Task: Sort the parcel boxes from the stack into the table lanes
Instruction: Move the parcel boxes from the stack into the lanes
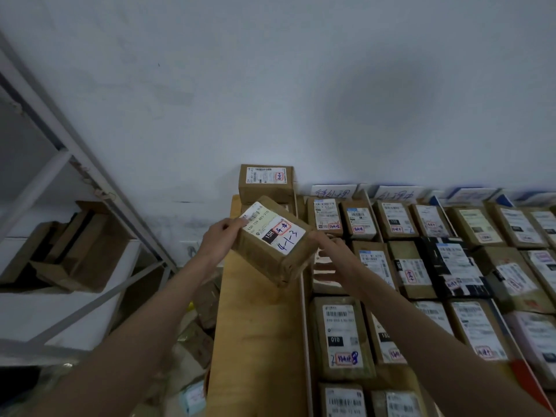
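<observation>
Head view. Well along, by the look of it: lanes to the right already packed with labelled parcels (340,335) in rows, the far-left lane of the surface (255,326) mostly bare wood. Left to do, apparently: the parcel box (272,242) now in hand, held tilted in the air above that left lane, and at least one more brown box (266,183) sitting at the lane's far end against the wall. Left hand (221,236) gripping the held box at its upper left corner, fingers curled over the edge; right hand (334,254) holding its right side, fingers partly hidden behind it. On the held box's label: "15H" in a black patch, handwritten "4-1-3", a red-framed stamp, barcode. Nearby parcel marked "010". Paper signs (334,192) along the wall handwritten in Chinese, blurred.
</observation>
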The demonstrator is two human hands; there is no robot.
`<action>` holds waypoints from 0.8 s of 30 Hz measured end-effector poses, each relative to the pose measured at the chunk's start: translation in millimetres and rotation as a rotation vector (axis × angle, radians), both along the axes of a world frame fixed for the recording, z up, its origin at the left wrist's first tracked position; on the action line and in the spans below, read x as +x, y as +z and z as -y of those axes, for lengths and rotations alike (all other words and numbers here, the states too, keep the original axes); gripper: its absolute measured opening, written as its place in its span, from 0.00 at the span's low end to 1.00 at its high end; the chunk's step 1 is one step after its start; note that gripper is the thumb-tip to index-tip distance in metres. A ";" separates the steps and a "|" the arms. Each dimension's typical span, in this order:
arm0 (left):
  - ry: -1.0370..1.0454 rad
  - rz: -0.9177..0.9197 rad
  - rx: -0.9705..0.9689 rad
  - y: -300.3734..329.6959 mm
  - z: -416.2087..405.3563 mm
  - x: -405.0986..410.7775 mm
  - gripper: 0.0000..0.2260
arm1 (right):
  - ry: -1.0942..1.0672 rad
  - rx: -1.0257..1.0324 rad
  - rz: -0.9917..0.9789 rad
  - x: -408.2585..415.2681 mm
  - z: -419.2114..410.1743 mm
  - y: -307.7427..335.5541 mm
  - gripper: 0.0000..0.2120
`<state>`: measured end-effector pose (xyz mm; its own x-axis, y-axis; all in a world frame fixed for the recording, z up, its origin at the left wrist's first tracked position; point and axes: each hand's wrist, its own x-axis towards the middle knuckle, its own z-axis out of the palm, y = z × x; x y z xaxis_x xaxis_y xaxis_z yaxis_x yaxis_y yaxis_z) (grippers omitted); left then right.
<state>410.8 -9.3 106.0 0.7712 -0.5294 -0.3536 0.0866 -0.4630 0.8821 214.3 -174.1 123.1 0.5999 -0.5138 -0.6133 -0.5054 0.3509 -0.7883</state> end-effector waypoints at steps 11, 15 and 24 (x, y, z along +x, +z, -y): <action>-0.201 0.016 0.058 11.3 0.5 -28.4 0.24 | 0.332 0.065 -0.060 -54.5 -23.0 5.9 0.32; -0.215 0.117 0.141 10.4 0.9 -40.3 0.25 | 0.306 0.042 -0.083 -60.8 -29.9 12.1 0.30; -0.461 0.598 0.364 13.5 -2.9 -76.4 0.26 | 0.086 -0.089 -0.147 -93.3 -25.2 31.1 0.31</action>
